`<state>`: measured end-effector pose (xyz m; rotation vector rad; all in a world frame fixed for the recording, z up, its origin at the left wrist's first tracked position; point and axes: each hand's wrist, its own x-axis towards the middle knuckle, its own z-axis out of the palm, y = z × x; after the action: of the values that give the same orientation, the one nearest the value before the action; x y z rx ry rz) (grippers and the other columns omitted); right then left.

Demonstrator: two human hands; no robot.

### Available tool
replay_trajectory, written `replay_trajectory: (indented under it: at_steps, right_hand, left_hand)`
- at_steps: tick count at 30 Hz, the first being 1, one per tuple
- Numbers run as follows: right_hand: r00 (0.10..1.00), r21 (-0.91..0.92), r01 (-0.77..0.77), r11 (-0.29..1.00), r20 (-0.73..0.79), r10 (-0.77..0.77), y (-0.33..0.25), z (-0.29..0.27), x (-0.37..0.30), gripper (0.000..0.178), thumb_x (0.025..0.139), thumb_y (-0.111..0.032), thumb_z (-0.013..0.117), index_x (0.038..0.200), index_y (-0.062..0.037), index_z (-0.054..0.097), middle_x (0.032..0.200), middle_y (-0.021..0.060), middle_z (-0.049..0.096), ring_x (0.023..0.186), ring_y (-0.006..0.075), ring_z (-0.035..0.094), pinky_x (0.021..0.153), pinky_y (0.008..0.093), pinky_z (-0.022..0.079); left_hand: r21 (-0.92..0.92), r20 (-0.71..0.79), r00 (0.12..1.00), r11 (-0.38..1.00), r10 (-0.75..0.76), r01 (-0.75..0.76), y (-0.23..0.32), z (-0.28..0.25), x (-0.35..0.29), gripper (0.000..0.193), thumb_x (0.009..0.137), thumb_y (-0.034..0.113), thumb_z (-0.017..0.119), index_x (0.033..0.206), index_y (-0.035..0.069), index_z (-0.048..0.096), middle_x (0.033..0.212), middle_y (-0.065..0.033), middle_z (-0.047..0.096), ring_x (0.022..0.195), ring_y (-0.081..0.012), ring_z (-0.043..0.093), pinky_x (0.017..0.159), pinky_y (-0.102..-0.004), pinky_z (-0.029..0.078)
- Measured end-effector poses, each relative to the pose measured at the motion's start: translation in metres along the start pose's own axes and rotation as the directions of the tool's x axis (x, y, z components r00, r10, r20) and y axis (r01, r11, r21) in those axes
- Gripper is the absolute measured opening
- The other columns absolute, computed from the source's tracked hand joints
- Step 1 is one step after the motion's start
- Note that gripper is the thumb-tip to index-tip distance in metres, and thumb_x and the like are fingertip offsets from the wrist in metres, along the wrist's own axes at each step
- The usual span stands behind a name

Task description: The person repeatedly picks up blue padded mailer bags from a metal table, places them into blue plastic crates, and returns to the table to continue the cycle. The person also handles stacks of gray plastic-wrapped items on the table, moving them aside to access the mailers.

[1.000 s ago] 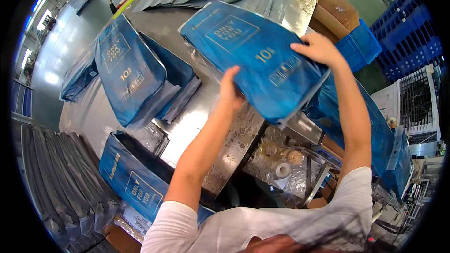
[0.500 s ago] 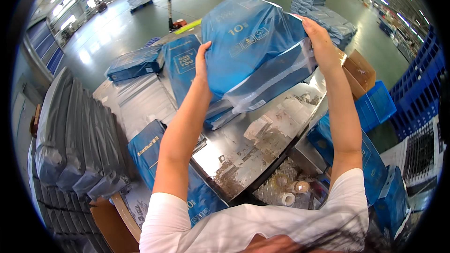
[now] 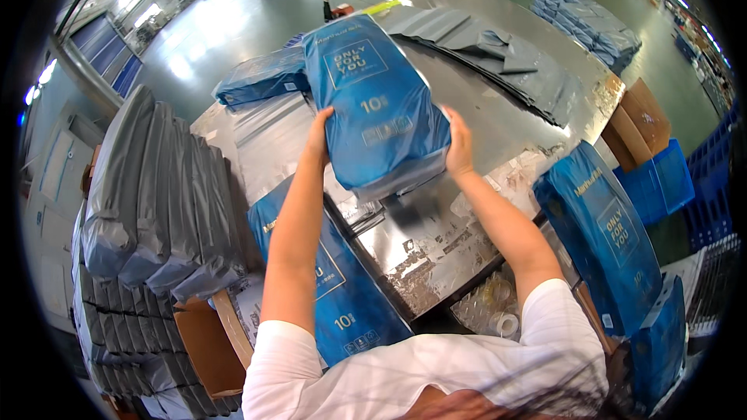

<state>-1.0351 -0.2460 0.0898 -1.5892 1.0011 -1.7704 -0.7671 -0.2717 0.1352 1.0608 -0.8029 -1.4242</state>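
Between my two hands is a bulky blue plastic package (image 3: 377, 89) with gold print and a clear lower end. My left hand (image 3: 320, 137) grips its left side, thumb near the top face. On the opposite side, near the lower corner, my right hand (image 3: 459, 142) clasps the plastic; fingers under the package are hidden. It is above the metal worktable (image 3: 389, 253), its lower end tilted toward me; whether it touches the table I cannot tell. A flatter blue package (image 3: 261, 77) lies at the table's far left, partly beside the held one.
Grey plastic bags (image 3: 475, 46) lie on the far tabletop. Stacked grey packages (image 3: 156, 194) rise at left, near an open carton (image 3: 210, 342). More blue packages stand at front left (image 3: 342, 295) and right (image 3: 603, 233). A blue bin (image 3: 657, 186) sits at right; tape rolls (image 3: 507, 325) lie below the table edge.
Both hands have brought the blue package lower and turned it, so its long side points away from me. My right hand has come down and inward. The view has shifted, showing the grey bags.
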Motion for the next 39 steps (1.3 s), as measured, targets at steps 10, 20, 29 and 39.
replay_trajectory:
  at_steps: [10, 20, 29, 39]
  right_hand:
    - [0.897, -0.847, -0.407, 0.343, -0.3, 0.324, -0.015, -0.313, 0.013, 0.044, 0.077, -0.037, 0.059, 0.105, -0.0027, 0.058, 0.11, 0.0168, 0.056, 0.1, 0.0304, 0.054, 0.084, 0.0369, 0.043]
    - [0.409, -0.783, -0.5, -0.371, -0.591, 0.695, -0.032, -0.481, -0.054, 0.083, 0.079, -0.069, 0.025, 0.107, 0.0018, 0.058, 0.116, 0.0233, 0.052, 0.112, 0.0354, 0.047, 0.095, 0.0396, 0.034]
    - [0.495, -0.923, -0.383, -0.036, -0.238, 0.835, -0.009, -0.344, -0.027, 0.083, 0.077, -0.07, 0.032, 0.091, 0.0059, 0.062, 0.097, 0.0256, 0.059, 0.094, 0.0372, 0.056, 0.081, 0.0383, 0.043]
    - [0.873, -0.509, -0.25, 0.824, 0.249, 0.419, -0.241, -0.224, 0.075, 0.06, 0.079, -0.054, 0.052, 0.105, 0.0, 0.058, 0.096, 0.0087, 0.059, 0.085, 0.0163, 0.056, 0.074, 0.0258, 0.045]
  left_hand:
    - [0.366, 0.393, 0.408, 0.266, 0.824, -0.891, 0.008, 0.096, -0.103, 0.01, 0.083, 0.007, 0.047, 0.082, -0.001, 0.053, 0.086, -0.0139, 0.058, 0.078, -0.0197, 0.054, 0.068, -0.0278, 0.042]
    - [0.441, 0.443, 0.617, 0.758, -0.65, 0.481, -0.347, 0.197, -0.11, 0.09, 0.079, 0.053, 0.054, 0.139, 0.004, 0.009, 0.137, -0.0205, 0.028, 0.127, -0.0285, 0.028, 0.104, -0.0402, 0.021]
    - [-0.014, 0.403, 0.792, 0.862, -0.459, 0.506, -0.301, 0.252, -0.135, 0.087, 0.078, 0.04, 0.059, 0.139, 0.01, 0.004, 0.135, -0.0162, 0.031, 0.121, -0.0304, 0.034, 0.097, -0.0436, 0.032]
    - [-0.508, 0.708, 0.701, 0.633, -0.079, 0.585, -0.107, 0.249, -0.097, 0.053, 0.081, 0.042, 0.038, 0.119, 0.006, 0.048, 0.114, -0.0143, 0.053, 0.102, -0.0282, 0.053, 0.089, -0.0407, 0.042]
